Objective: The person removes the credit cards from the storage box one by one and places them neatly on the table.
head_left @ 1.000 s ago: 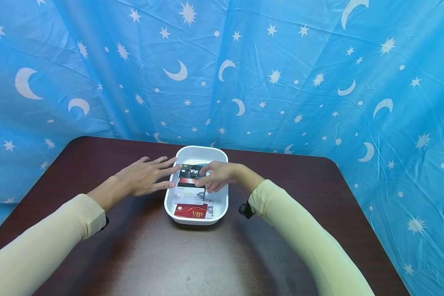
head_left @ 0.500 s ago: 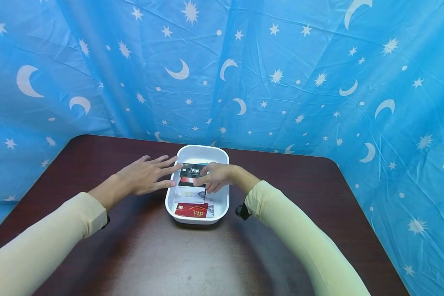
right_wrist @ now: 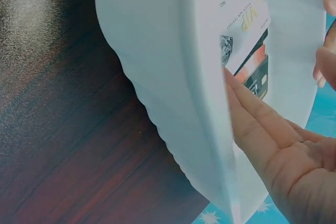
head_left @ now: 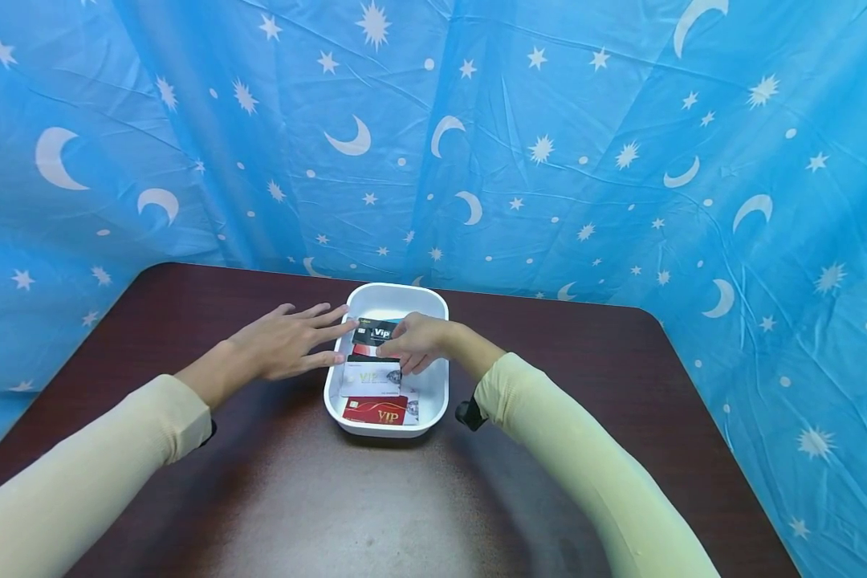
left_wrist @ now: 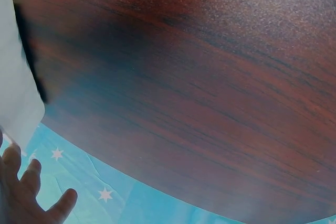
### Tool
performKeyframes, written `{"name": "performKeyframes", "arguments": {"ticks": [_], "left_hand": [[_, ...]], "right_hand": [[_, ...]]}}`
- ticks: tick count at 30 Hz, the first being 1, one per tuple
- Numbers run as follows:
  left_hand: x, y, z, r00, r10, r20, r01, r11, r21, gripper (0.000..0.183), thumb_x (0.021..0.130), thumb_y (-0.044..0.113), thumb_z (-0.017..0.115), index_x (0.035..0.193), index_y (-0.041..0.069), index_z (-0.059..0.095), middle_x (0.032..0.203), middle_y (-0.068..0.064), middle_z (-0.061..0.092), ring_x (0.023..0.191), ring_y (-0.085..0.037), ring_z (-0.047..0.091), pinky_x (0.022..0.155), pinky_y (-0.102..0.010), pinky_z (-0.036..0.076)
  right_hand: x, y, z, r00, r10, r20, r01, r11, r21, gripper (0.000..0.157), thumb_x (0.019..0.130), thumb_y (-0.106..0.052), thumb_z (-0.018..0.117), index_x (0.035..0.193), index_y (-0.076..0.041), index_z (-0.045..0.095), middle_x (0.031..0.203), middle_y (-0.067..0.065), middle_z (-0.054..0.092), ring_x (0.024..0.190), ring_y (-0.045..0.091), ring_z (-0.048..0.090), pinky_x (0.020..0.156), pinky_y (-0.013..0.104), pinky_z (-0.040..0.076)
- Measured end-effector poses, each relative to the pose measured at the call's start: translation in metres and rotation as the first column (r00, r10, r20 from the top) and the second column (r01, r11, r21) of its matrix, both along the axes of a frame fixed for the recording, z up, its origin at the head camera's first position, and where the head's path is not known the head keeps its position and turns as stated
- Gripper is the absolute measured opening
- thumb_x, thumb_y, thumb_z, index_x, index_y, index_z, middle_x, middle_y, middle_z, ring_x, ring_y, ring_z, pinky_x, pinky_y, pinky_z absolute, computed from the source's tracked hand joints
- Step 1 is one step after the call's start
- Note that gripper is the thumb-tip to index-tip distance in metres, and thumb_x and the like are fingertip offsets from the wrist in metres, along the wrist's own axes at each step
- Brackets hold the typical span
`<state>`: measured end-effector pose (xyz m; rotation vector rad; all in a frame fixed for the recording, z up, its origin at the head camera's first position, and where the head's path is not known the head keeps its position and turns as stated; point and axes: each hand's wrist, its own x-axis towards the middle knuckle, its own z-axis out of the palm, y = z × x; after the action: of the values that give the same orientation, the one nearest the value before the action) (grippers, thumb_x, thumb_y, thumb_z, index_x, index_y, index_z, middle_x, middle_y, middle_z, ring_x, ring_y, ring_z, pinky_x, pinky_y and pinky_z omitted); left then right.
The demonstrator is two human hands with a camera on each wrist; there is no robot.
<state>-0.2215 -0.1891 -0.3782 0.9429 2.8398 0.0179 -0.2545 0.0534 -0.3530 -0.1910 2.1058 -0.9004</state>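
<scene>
A white tray (head_left: pixel 386 431) on the table holds several plastic cards. Among them are a black Vip card (head_left: pixel 370 330), a red-and-white card (head_left: pixel 364 350), a white VIP card (head_left: pixel 372 378) and a red VIP card (head_left: pixel 376 409). My right hand (head_left: pixel 421 341) reaches over the tray's right side, fingers down among the cards. In the right wrist view, extended fingers (right_wrist: pixel 252 116) reach to the cards' edge; whether they pinch one is hidden. My left hand (head_left: pixel 289 347), fingers spread, rests at the tray's left rim, holding nothing.
The dark brown wooden table (head_left: pixel 419 514) stretches around the tray. Behind and to the right hangs a blue curtain (head_left: pixel 549 160) with white moons and stars. Dark devices sit at both sleeve cuffs, including one at the right cuff (head_left: pixel 470 414).
My right hand has closed in slightly over the cards, covering more of the black card's right side. The left hand stays at the rim. The head view has shifted slightly.
</scene>
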Motion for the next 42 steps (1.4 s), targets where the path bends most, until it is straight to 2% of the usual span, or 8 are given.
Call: {"name": "performKeyframes", "arguments": {"ticks": [4, 11, 18, 23, 28, 33, 38, 42], "left_hand": [[0.000, 0.001, 0.001, 1.000, 0.000, 0.001, 0.000, 1.000, 0.001, 0.067, 0.100, 0.056, 0.046, 0.156, 0.021, 0.034, 0.162, -0.013, 0.026, 0.146, -0.041, 0.027, 0.109, -0.070, 0.026], [0.001, 0.002, 0.002, 1.000, 0.002, 0.009, -0.002, 1.000, -0.001, 0.067, 0.100, 0.055, 0.047, 0.156, 0.021, 0.034, 0.162, -0.013, 0.026, 0.146, -0.041, 0.027, 0.108, -0.071, 0.026], [0.002, 0.002, 0.002, 1.000, 0.001, 0.000, -0.001, 1.000, -0.004, 0.067, 0.100, 0.055, 0.047, 0.156, 0.021, 0.034, 0.162, -0.012, 0.027, 0.146, -0.041, 0.028, 0.108, -0.070, 0.027], [0.002, 0.002, 0.001, 1.000, -0.001, -0.014, 0.001, 1.000, -0.008, 0.067, 0.100, 0.056, 0.046, 0.156, 0.021, 0.035, 0.162, -0.012, 0.027, 0.145, -0.041, 0.029, 0.107, -0.070, 0.028], [0.002, 0.001, 0.000, 1.000, -0.002, -0.019, 0.002, 1.000, -0.008, 0.067, 0.100, 0.056, 0.046, 0.156, 0.021, 0.035, 0.162, -0.012, 0.027, 0.145, -0.041, 0.030, 0.107, -0.070, 0.029], [0.002, 0.001, -0.002, 1.000, -0.002, -0.021, 0.002, 1.000, -0.004, 0.067, 0.100, 0.057, 0.045, 0.156, 0.022, 0.035, 0.162, -0.012, 0.027, 0.145, -0.040, 0.031, 0.107, -0.070, 0.029], [0.002, 0.000, -0.001, 1.000, 0.000, -0.021, 0.000, 1.000, -0.010, 0.067, 0.100, 0.057, 0.045, 0.156, 0.022, 0.034, 0.162, -0.012, 0.027, 0.145, -0.040, 0.030, 0.107, -0.070, 0.029], [0.001, 0.000, -0.001, 1.000, -0.001, -0.021, 0.001, 1.000, -0.005, 0.067, 0.100, 0.057, 0.046, 0.156, 0.022, 0.035, 0.162, -0.012, 0.027, 0.145, -0.041, 0.031, 0.107, -0.070, 0.029]], "right_hand": [[0.000, 0.000, 0.003, 1.000, -0.001, -0.007, 0.001, 1.000, 0.002, 0.065, 0.096, -0.028, 0.066, 0.146, 0.004, 0.040, 0.113, 0.025, 0.067, 0.106, 0.036, 0.069, 0.090, 0.045, 0.056], [0.001, -0.001, 0.007, 0.999, -0.041, 0.030, 0.041, 0.999, 0.010, 0.043, 0.097, -0.027, 0.065, 0.129, 0.000, 0.054, 0.115, 0.026, 0.066, 0.107, 0.039, 0.068, 0.088, 0.049, 0.056], [0.002, -0.002, 0.006, 0.995, -0.102, -0.013, 0.102, 0.995, 0.006, 0.035, 0.095, -0.023, 0.068, 0.118, 0.000, 0.057, 0.115, 0.025, 0.065, 0.100, 0.034, 0.071, 0.089, 0.044, 0.057], [0.002, -0.003, 0.003, 0.992, -0.121, -0.044, 0.121, 0.993, -0.007, 0.026, 0.095, -0.019, 0.069, 0.110, 0.000, 0.059, 0.103, 0.022, 0.066, 0.094, 0.032, 0.072, 0.084, 0.041, 0.059], [0.004, -0.005, 0.002, 0.989, -0.126, -0.081, 0.125, 0.992, -0.019, 0.023, 0.095, -0.013, 0.069, 0.110, 0.001, 0.058, 0.093, 0.019, 0.065, 0.093, 0.032, 0.072, 0.081, 0.041, 0.059], [0.007, -0.008, 0.002, 0.987, -0.127, -0.098, 0.126, 0.992, -0.015, 0.019, 0.093, -0.008, 0.069, 0.107, 0.000, 0.058, 0.088, 0.014, 0.064, 0.088, 0.031, 0.072, 0.080, 0.041, 0.059], [0.009, -0.012, 0.000, 0.984, -0.127, -0.124, 0.126, 0.992, -0.021, 0.021, 0.090, 0.003, 0.067, 0.110, 0.008, 0.062, 0.086, 0.013, 0.067, 0.076, 0.025, 0.069, 0.076, 0.038, 0.060], [0.011, -0.017, 0.000, 0.979, -0.134, -0.154, 0.138, 0.990, 0.010, 0.011, 0.091, 0.005, 0.065, 0.102, 0.006, 0.069, 0.085, 0.013, 0.069, 0.073, 0.022, 0.067, 0.076, 0.036, 0.060]]}}
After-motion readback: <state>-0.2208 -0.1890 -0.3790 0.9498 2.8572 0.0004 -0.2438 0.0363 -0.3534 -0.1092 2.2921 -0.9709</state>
